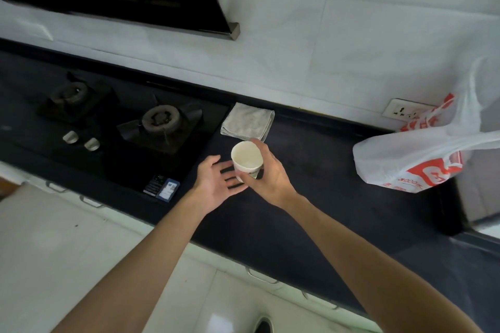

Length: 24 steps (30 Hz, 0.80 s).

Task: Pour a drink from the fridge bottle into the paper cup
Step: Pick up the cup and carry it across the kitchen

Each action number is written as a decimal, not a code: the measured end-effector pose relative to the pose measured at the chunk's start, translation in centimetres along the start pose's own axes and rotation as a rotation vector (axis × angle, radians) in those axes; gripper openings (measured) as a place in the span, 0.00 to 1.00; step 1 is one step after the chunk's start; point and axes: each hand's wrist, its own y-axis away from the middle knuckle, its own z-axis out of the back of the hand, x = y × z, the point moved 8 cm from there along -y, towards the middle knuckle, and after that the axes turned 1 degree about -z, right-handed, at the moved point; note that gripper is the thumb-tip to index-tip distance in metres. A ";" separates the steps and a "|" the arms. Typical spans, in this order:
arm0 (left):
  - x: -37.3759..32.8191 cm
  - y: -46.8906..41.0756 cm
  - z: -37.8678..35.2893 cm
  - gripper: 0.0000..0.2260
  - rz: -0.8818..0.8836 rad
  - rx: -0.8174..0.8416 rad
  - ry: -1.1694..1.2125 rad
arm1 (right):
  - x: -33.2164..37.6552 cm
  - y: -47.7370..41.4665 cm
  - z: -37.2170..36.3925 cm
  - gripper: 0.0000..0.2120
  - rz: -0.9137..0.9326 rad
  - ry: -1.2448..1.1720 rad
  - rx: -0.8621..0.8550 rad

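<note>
The right hand grips a white paper cup around its side, holding it upright over the dark counter, just in front of a folded grey cloth. The cup looks empty. The left hand is spread wide, palm up, fingers reaching toward the cup's base. A gas hob lies to the left, and a white and red plastic bag sits well to the right.
</note>
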 end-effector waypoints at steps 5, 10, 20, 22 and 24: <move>-3.0 2.3 3.3 0.22 -0.070 -0.003 0.106 | 4.3 -1.1 -2.6 0.37 0.023 -0.040 0.026; -6.0 5.4 7.5 0.24 -0.115 -0.020 0.181 | 9.0 -1.7 -6.0 0.39 0.091 -0.028 0.082; -12.3 13.2 18.5 0.27 -0.240 -0.085 0.280 | 19.8 -2.1 -14.9 0.37 0.187 -0.102 0.185; -13.7 15.0 20.6 0.27 -0.266 -0.087 0.292 | 22.1 -2.1 -17.0 0.37 0.191 -0.132 0.210; -15.1 16.7 22.8 0.27 -0.295 -0.089 0.309 | 24.2 -2.1 -19.1 0.37 0.181 -0.175 0.239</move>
